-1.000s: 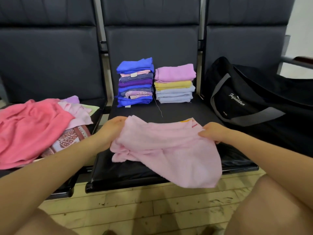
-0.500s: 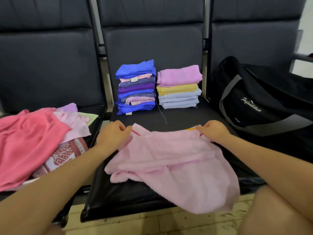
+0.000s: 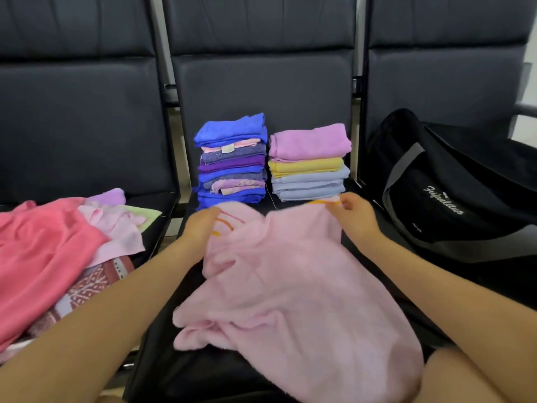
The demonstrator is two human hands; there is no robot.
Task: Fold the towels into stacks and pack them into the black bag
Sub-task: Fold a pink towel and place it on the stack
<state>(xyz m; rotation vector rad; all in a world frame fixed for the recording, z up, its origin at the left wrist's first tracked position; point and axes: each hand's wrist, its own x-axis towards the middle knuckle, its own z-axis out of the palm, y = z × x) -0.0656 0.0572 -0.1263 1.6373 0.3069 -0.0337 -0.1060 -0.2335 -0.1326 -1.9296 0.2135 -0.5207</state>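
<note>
Here the pale pink towel (image 3: 290, 286) lies spread over the middle seat (image 3: 162, 359), its near edge spilling off the front lip toward the person's knees. The left hand (image 3: 200, 225) grips the far left corner and the right hand (image 3: 353, 212) pinches the far right corner, fingers curled on the orange-trimmed hem; holding both corners at once probably serves to pull the cloth taut and square before the first fold. Behind the hands stand two finished stacks, a tall blue and purple stack (image 3: 232, 161) and a shorter stack topped in lilac (image 3: 309, 161), side by side against the seat back, likely parked there to leave the front of the seat free as a folding surface. The unfolded heap (image 3: 55, 257), led by a coral towel, waits on the left seat within reach of the left hand. The black bag (image 3: 453, 193) sits on the right seat, well apart from the pink towel; whether it is open cannot be told.

Compared with a second ago, both hands have carried the corners away from the body toward the stacks, so the towel now lies longer and flatter along the seat. The stacks, heap and bag keep their places.
</note>
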